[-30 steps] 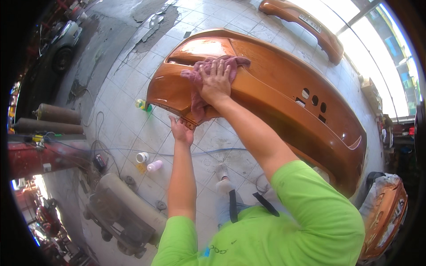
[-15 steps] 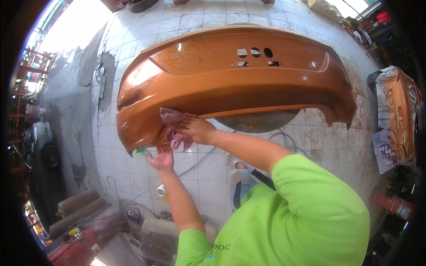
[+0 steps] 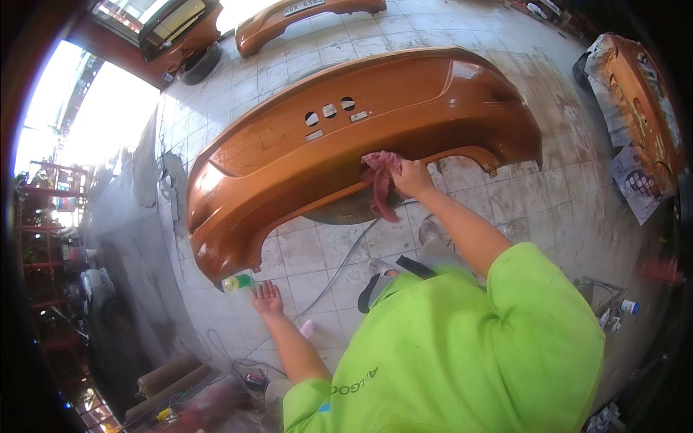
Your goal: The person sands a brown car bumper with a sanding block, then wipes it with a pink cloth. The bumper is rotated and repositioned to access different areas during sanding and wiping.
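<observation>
An orange car bumper (image 3: 278,159) lies across the view, its curved outer face toward me. In my right hand (image 3: 413,179) is a crumpled pink cloth (image 3: 384,173), which hangs over the bumper's lower edge right of its middle. My left hand (image 3: 268,297) is palm up with the fingers stretched, empty, just below the bumper's left end. Beside those fingertips stands or lies a clear bottle with green and yellow on it (image 3: 237,282), partly tucked by the bumper's corner; which, I cannot tell.
Under the bumper shows a round dark support (image 3: 343,209). A thin hose (image 3: 339,267) runs over the tiled floor (image 3: 462,195). Another orange bumper (image 3: 317,16) sits at the back, and a paper-masked orange part (image 3: 635,123) is at the right. Brown rolls (image 3: 170,375) lie lower left.
My right hand has carried the cloth rightward from the bumper's left end toward its middle. The left hand has come away from the bumper's lower edge. The whole view has turned and shifted.
</observation>
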A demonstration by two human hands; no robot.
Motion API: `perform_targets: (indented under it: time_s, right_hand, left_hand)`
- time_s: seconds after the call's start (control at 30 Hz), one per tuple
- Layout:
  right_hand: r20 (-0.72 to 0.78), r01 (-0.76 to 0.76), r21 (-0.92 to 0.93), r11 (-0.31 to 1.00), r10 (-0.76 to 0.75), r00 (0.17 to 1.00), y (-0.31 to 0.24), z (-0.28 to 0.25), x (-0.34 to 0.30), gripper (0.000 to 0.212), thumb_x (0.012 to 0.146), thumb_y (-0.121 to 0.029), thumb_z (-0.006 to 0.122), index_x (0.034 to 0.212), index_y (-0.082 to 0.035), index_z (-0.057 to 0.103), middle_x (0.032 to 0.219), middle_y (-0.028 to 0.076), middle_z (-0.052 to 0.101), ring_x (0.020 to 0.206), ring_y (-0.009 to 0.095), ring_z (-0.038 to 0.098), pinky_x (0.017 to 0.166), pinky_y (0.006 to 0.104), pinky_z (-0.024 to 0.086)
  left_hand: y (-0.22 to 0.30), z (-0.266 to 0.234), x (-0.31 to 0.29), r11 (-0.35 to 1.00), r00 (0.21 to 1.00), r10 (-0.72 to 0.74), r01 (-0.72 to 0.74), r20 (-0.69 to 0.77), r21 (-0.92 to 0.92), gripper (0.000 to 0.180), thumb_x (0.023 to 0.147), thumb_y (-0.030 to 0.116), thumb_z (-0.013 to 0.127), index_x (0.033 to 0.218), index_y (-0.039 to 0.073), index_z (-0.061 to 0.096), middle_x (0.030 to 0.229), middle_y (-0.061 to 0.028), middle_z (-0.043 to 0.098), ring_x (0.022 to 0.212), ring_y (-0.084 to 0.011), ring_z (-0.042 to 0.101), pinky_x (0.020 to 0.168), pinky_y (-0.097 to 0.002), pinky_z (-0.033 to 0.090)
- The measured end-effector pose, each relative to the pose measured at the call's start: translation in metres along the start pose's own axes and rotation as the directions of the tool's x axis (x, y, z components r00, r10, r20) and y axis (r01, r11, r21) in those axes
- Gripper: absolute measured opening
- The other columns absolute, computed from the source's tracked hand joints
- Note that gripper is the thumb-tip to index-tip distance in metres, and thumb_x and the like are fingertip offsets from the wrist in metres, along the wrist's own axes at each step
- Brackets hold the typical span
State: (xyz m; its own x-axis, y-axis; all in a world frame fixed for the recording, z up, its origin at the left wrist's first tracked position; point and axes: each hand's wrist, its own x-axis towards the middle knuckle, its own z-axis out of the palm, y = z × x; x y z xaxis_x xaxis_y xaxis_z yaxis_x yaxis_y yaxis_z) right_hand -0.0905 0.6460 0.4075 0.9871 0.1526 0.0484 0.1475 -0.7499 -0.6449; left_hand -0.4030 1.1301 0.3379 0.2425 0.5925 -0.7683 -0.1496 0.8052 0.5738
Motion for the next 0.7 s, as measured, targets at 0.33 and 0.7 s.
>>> perform_targets:
  time_s: [0.33, 0.7]
  right_hand:
    - [-0.249, -0.395, 0.000, 0.919, 0.383, 0.890, 0.205, -0.121, 0.012, 0.047, 0.097, -0.045, 0.060, 0.104, -0.002, 0.076, 0.095, 0.032, 0.072, 0.094, 0.051, 0.069, 0.086, 0.0570, 0.056]
    - [-0.425, -0.504, 0.176, 0.846, 0.527, 0.736, 0.256, -0.138, -0.046, 0.043, 0.098, -0.042, 0.062, 0.102, -0.001, 0.075, 0.088, 0.030, 0.072, 0.087, 0.051, 0.070, 0.080, 0.0577, 0.056]
  left_hand:
    - [-0.126, 0.008, -0.082, 0.982, 0.991, -0.135, 0.133, 0.006, 0.131, 0.057, 0.109, 0.045, 0.051, 0.151, 0.006, 0.044, 0.143, -0.0102, 0.062, 0.133, -0.0287, 0.059, 0.098, -0.0401, 0.055]
    - [-0.234, 0.082, -0.144, 0.802, 0.919, -0.326, 0.144, 0.223, 0.579, 0.052, 0.109, 0.041, 0.051, 0.150, 0.009, 0.049, 0.147, -0.0073, 0.060, 0.131, -0.0263, 0.059, 0.102, -0.0404, 0.050]
